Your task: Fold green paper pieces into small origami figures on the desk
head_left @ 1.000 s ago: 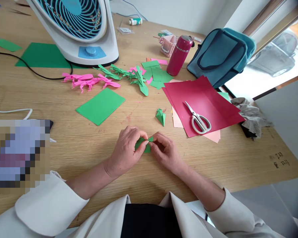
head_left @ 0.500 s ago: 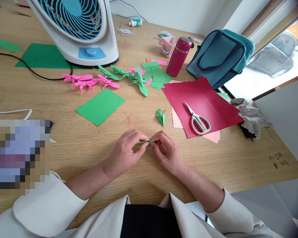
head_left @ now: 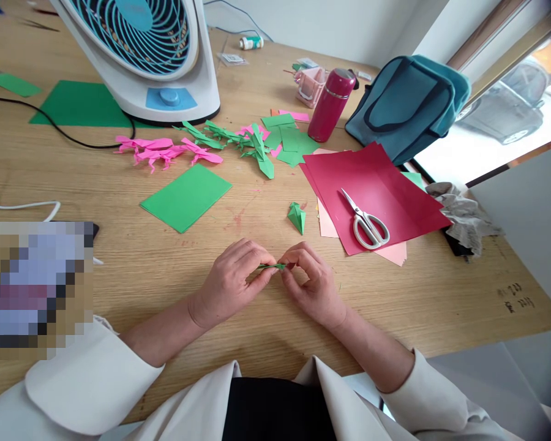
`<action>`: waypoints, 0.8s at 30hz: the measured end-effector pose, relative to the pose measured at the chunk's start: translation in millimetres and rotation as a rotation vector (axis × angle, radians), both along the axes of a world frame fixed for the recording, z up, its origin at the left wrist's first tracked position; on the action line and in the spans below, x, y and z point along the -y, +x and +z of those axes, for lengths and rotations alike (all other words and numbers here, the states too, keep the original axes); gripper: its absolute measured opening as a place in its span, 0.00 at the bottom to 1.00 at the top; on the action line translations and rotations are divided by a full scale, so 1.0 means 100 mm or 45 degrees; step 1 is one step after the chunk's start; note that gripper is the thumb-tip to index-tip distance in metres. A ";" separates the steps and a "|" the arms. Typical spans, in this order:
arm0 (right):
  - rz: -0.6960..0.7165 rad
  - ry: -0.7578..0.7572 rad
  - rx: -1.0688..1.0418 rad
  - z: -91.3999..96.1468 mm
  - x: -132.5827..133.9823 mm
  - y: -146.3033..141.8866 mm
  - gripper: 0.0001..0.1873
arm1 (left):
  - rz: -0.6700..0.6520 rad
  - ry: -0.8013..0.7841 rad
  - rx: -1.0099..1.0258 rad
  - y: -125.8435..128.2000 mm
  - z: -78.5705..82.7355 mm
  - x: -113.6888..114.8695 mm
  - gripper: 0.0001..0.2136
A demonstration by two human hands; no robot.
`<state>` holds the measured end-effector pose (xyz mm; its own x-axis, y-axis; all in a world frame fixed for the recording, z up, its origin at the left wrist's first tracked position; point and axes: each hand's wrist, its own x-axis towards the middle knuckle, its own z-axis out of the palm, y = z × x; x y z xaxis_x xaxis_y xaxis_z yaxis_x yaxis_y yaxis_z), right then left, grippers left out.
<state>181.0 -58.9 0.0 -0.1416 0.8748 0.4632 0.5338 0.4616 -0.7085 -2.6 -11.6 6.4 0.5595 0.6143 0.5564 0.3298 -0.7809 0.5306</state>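
Between my two hands is a small, narrow piece of folded green paper point(head_left: 270, 266), seen nearly edge-on. My left hand point(head_left: 237, 275) pinches its left part between thumb and fingers. At its right end, my right hand point(head_left: 311, 283) grips it the same way, the fingertips of both hands nearly meeting. Much of the paper is hidden by my fingers. Just beyond my right hand lies another folded green paper piece point(head_left: 296, 217). A stack of green paper sheets point(head_left: 186, 197) rests on the table beyond my left hand.
Scissors point(head_left: 366, 222) lie on red paper sheets point(head_left: 395, 184) at the right. Pink folded figures point(head_left: 158, 151) and green folded figures point(head_left: 259, 150) are farther back. A fan point(head_left: 179, 92), a red bottle point(head_left: 331, 104) and a teal bag point(head_left: 406, 107) stand behind on the wooden table point(head_left: 431, 306).
The folded green paper has tipped slightly and shows a thinner edge between my fingers. My fingertips have shifted a little; both arms stay in place.
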 end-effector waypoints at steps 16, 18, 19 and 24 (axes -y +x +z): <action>0.054 0.035 -0.034 0.02 0.02 0.00 0.06 | -0.007 0.054 -0.019 0.01 0.00 0.02 0.04; 0.058 0.035 -0.042 0.02 0.02 0.00 0.06 | -0.018 0.049 0.009 0.01 -0.01 0.02 0.04; 0.060 0.036 -0.046 0.02 0.02 0.00 0.07 | -0.031 0.044 0.022 0.01 -0.01 0.01 0.04; 0.019 0.047 -0.080 0.00 0.02 -0.01 0.09 | -0.067 -0.010 0.068 0.00 -0.03 0.00 0.04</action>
<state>180.2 -60.8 0.3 -0.1239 0.8550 0.5036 0.4815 0.4956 -0.7229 -2.7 -11.8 3.0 0.5611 0.5892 0.5814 0.2595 -0.7922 0.5524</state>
